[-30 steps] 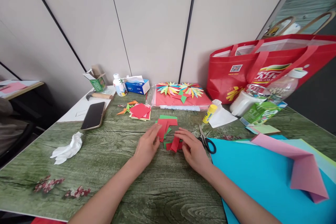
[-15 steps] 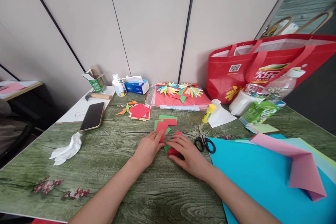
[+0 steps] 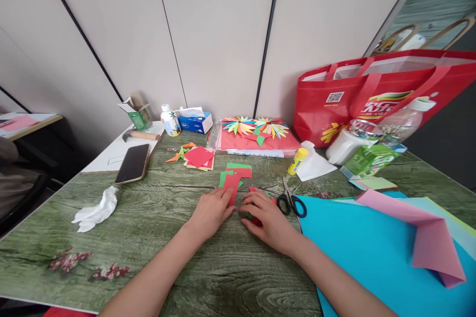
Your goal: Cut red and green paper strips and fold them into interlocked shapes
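My left hand (image 3: 210, 213) rests on the table, its closed fingers against the lower end of a red paper rectangle (image 3: 232, 184). Beside it, my right hand (image 3: 267, 218) curls over small red and green paper pieces (image 3: 256, 220), which show between thumb and fingers; much of them is hidden by the hand. Just beyond, a red strip (image 3: 243, 173) overlaps a green strip (image 3: 238, 165), and further green bits (image 3: 223, 177) lie by the red rectangle. Black-handled scissors (image 3: 289, 200) lie right of my right hand, points away from me.
A yellow glue stick (image 3: 297, 161) stands near a white tissue (image 3: 314, 163). Blue paper sheets (image 3: 349, 252) and a folded pink paper (image 3: 427, 237) cover the right side. Folded paper flowers (image 3: 240, 126), a red bag (image 3: 316, 104), a phone (image 3: 132, 163) and a crumpled tissue (image 3: 98, 210) surround the work area.
My right hand has shifted slightly right, and the red and green pieces under it have slid along. My left hand stays at the red rectangle. The view has tilted a little.
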`<move>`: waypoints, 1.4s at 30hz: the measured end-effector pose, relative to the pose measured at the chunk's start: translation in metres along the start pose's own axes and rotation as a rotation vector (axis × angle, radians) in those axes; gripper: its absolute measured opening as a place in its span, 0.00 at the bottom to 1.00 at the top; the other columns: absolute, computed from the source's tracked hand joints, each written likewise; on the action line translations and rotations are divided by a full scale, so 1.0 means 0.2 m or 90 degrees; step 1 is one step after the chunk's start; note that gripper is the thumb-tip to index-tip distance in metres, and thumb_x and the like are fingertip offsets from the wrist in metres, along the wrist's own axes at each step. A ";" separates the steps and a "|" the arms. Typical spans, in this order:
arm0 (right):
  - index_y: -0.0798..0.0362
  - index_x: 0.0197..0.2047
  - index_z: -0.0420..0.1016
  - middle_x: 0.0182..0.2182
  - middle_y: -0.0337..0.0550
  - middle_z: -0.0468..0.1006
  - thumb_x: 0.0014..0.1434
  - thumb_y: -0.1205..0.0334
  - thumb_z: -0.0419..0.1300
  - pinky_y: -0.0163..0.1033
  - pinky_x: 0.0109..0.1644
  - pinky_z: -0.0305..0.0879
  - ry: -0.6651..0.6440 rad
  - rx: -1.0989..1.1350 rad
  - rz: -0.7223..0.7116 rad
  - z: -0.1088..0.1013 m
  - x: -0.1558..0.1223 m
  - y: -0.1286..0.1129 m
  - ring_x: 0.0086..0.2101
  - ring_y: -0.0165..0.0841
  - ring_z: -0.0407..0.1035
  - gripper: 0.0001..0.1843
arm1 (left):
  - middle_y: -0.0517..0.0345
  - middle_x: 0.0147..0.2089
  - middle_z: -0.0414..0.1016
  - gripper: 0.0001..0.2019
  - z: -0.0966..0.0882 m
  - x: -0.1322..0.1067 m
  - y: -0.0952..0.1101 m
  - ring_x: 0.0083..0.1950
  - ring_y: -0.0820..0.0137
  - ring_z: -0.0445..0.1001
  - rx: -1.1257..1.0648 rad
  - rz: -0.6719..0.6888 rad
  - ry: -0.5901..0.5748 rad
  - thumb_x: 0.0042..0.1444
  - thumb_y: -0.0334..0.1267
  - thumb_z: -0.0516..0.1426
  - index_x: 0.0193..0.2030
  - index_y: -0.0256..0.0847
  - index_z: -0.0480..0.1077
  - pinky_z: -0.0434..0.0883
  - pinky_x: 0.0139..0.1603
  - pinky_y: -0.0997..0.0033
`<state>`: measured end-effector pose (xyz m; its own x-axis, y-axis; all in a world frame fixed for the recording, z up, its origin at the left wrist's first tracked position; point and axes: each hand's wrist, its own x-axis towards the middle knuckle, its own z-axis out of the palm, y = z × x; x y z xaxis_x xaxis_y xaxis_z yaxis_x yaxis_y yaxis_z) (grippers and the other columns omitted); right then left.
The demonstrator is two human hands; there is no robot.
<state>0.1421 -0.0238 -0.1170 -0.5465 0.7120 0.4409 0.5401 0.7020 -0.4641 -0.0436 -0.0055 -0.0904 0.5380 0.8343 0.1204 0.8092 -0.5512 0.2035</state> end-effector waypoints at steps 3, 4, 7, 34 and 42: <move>0.51 0.40 0.70 0.37 0.45 0.71 0.53 0.65 0.58 0.55 0.58 0.51 -0.009 0.007 0.003 0.00 0.00 0.00 0.45 0.38 0.64 0.09 | 0.50 0.41 0.73 0.13 -0.01 0.00 0.01 0.43 0.63 0.71 0.016 -0.006 -0.017 0.54 0.34 0.53 0.47 0.39 0.62 0.67 0.39 0.67; 0.51 0.40 0.70 0.38 0.45 0.71 0.53 0.65 0.58 0.55 0.58 0.51 -0.010 0.008 0.007 0.00 0.00 0.00 0.44 0.38 0.64 0.09 | 0.50 0.41 0.73 0.13 -0.01 0.00 0.01 0.43 0.63 0.71 0.022 -0.006 -0.023 0.54 0.34 0.53 0.47 0.38 0.63 0.67 0.39 0.67; 0.51 0.40 0.70 0.39 0.46 0.70 0.53 0.65 0.58 0.54 0.58 0.51 -0.007 0.004 0.015 0.00 -0.01 -0.01 0.44 0.37 0.65 0.10 | 0.51 0.42 0.73 0.14 -0.01 0.00 0.02 0.42 0.63 0.71 0.030 -0.010 -0.015 0.53 0.34 0.53 0.48 0.38 0.63 0.67 0.37 0.67; 0.47 0.63 0.43 0.59 0.43 0.58 0.55 0.63 0.54 0.59 0.62 0.36 -0.094 -0.008 0.034 -0.03 0.00 -0.03 0.61 0.38 0.40 0.35 | 0.52 0.46 0.72 0.22 0.03 -0.01 0.05 0.46 0.65 0.69 -0.041 -0.126 0.075 0.51 0.28 0.49 0.54 0.41 0.60 0.68 0.40 0.67; 0.49 0.56 0.59 0.54 0.49 0.65 0.58 0.59 0.54 0.51 0.57 0.56 0.092 0.186 0.152 -0.01 0.01 -0.02 0.55 0.39 0.58 0.22 | 0.53 0.40 0.76 0.11 0.03 0.02 0.02 0.38 0.66 0.75 -0.523 -0.233 0.330 0.51 0.34 0.52 0.42 0.39 0.68 0.72 0.37 0.68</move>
<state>0.1407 -0.0257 -0.1128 -0.3208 0.8643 0.3874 0.4255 0.4969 -0.7563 -0.0380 -0.0047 -0.0949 -0.0337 0.9591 0.2810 0.3872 -0.2467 0.8884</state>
